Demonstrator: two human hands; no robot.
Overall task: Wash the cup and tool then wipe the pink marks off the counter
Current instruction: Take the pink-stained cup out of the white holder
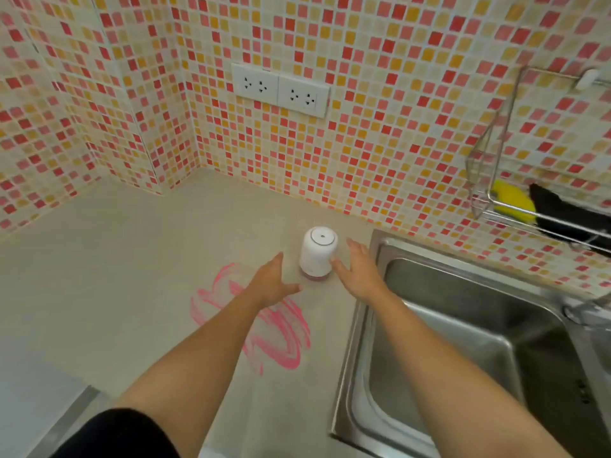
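Cup (318,252) upright, long axis vertical, pink end down; left hand (271,285), right hand (358,272) flank it, fingers (354,246) spread, empty.

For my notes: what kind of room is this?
Probably a kitchen: a stainless steel sink set in the counter, wall sockets above it, and a wire rack holding a yellow sponge.
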